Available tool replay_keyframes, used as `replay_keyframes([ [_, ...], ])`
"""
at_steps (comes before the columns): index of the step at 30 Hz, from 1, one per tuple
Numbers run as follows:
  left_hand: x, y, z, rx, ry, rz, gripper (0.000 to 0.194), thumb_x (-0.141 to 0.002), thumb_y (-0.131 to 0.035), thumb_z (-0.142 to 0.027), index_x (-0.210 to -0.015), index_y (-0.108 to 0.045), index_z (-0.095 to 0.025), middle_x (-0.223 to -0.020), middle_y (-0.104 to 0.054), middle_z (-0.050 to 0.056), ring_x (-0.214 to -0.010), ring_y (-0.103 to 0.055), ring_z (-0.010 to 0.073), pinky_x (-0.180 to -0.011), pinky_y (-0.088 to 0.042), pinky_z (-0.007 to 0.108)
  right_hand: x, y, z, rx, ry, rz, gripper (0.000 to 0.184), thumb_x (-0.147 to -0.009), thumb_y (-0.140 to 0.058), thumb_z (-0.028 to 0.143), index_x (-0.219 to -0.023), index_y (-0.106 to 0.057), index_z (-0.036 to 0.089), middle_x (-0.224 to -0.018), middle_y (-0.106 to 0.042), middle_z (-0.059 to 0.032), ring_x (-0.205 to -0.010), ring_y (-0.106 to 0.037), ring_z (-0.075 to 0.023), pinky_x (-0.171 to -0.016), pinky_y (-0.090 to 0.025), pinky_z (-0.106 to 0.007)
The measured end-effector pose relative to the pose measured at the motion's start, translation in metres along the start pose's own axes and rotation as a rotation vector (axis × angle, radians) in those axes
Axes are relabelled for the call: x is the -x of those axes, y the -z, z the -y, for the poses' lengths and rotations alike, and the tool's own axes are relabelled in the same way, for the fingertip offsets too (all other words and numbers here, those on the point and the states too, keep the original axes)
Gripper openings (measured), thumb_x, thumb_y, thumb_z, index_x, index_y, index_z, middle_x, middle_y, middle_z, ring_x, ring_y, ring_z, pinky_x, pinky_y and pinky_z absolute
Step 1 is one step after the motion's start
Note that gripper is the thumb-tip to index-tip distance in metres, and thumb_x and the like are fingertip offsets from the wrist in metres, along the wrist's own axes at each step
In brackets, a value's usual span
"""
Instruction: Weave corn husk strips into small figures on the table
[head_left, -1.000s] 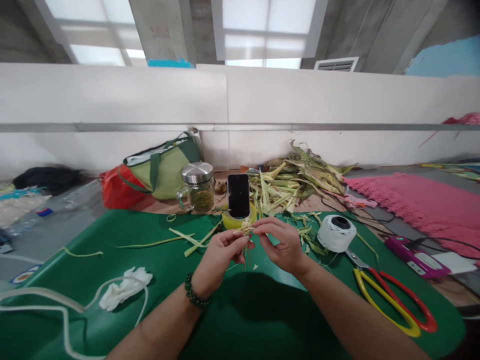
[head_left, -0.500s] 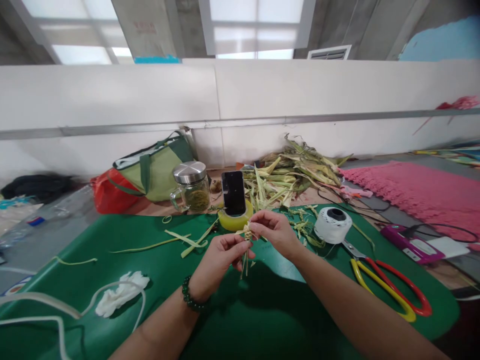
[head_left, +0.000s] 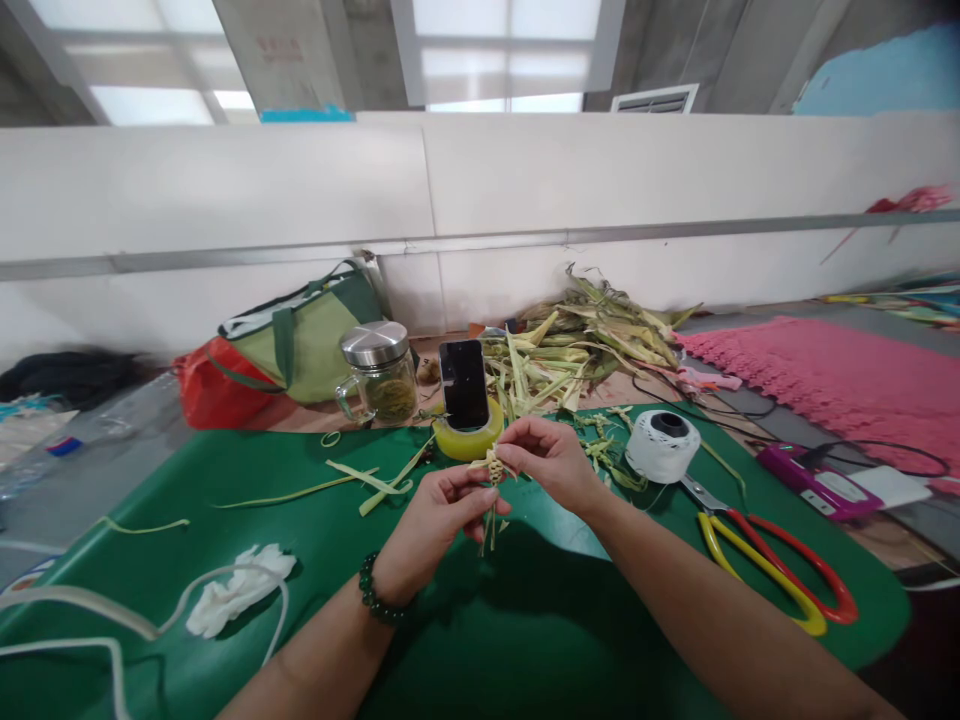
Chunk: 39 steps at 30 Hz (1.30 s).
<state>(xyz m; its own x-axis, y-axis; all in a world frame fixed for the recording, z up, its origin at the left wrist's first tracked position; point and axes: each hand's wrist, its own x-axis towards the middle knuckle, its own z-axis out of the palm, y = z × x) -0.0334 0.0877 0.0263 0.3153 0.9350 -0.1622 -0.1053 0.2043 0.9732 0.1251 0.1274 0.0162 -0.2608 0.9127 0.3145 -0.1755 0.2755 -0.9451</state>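
Note:
Between my two hands is a small braided piece of pale corn husk [head_left: 493,468], with thin strands hanging below it. My left hand [head_left: 450,505] pinches its lower part between thumb and fingers. The fingertips of my right hand [head_left: 546,460] are closed on its upper right edge. Both hands hover over the green mat [head_left: 495,630]. Just behind them a phone [head_left: 464,385] leans upright in a roll of yellow tape [head_left: 469,440]. Loose husk strips [head_left: 371,475] lie left of my hands, and small braided husk bits [head_left: 600,450] lie to the right.
A spool of white thread [head_left: 663,447] and large scissors [head_left: 780,560] with red and yellow handles lie at right. A glass jar [head_left: 381,375] and a heap of corn husks [head_left: 585,335] stand behind. Crumpled tissue [head_left: 240,590] and a white cable [head_left: 82,600] are at left.
The whole view has shifted slightly, with things a little further left and up. Both hands keep their hold on the braided husk, and the fingers have barely moved.

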Motion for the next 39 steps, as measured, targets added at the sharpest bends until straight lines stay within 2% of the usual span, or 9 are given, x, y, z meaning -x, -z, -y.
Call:
replay_keyframes([
  [7,-0.001,-0.001,0.001,0.026,0.032,0.005,0.041,-0.055,-0.081,-0.032,-0.088,-0.068,-0.011,-0.068,-0.071,0.007,-0.044,-0.050,0.0063,-0.045,-0.041,0.019,0.000,0.001,0.000,0.021,0.008,-0.016,0.020,-0.069,-0.072,0.033,-0.069,-0.060,0.016,-0.055,-0.059,0.0025,-0.048,-0.052,-0.0077,-0.048,-0.044,-0.021],
  [18,0.000,0.001,0.002,-0.021,0.021,0.060,0.049,-0.060,-0.078,-0.035,-0.103,-0.069,-0.013,-0.074,-0.071,0.007,-0.053,-0.056,0.0103,-0.048,-0.044,0.020,0.002,0.003,0.001,0.028,0.025,0.006,0.020,-0.072,-0.070,0.034,-0.070,-0.060,0.017,-0.057,-0.058,0.0023,-0.050,-0.052,-0.0086,-0.050,-0.045,-0.022],
  [25,0.000,0.000,0.000,-0.054,-0.005,0.050,0.042,-0.066,-0.073,-0.038,-0.098,-0.069,-0.011,-0.069,-0.069,0.007,-0.054,-0.053,0.0089,-0.049,-0.043,0.019,0.001,0.007,0.000,0.058,0.043,0.035,0.027,-0.080,-0.060,0.043,-0.079,-0.059,0.016,-0.062,-0.058,0.0012,-0.053,-0.054,-0.0092,-0.053,-0.046,-0.023],
  [29,0.001,-0.001,0.001,-0.088,0.006,0.036,0.039,-0.065,-0.073,-0.039,-0.094,-0.068,-0.012,-0.067,-0.067,0.006,-0.053,-0.051,0.0091,-0.047,-0.039,0.019,0.001,0.007,0.002,0.065,0.010,0.074,0.028,-0.078,-0.061,0.044,-0.085,-0.059,0.017,-0.065,-0.057,0.0016,-0.055,-0.054,-0.0091,-0.054,-0.046,-0.023],
  [33,0.002,-0.001,-0.001,-0.150,-0.025,0.018,0.031,-0.067,-0.071,-0.037,-0.086,-0.069,-0.013,-0.058,-0.063,0.002,-0.046,-0.043,0.0069,-0.044,-0.031,0.019,0.002,0.008,0.000,0.036,-0.040,0.125,0.025,-0.073,-0.068,0.037,-0.086,-0.061,0.017,-0.068,-0.058,0.0018,-0.057,-0.055,-0.0087,-0.055,-0.046,-0.022],
  [39,0.000,0.005,-0.006,-0.122,-0.079,-0.112,0.027,-0.065,-0.072,-0.032,-0.085,-0.070,-0.014,-0.059,-0.064,0.002,-0.053,-0.047,0.0096,-0.051,-0.034,0.021,-0.001,0.012,-0.004,0.012,-0.079,0.097,0.022,-0.069,-0.073,0.032,-0.083,-0.064,0.017,-0.067,-0.061,0.0018,-0.056,-0.055,-0.0088,-0.056,-0.047,-0.023],
])
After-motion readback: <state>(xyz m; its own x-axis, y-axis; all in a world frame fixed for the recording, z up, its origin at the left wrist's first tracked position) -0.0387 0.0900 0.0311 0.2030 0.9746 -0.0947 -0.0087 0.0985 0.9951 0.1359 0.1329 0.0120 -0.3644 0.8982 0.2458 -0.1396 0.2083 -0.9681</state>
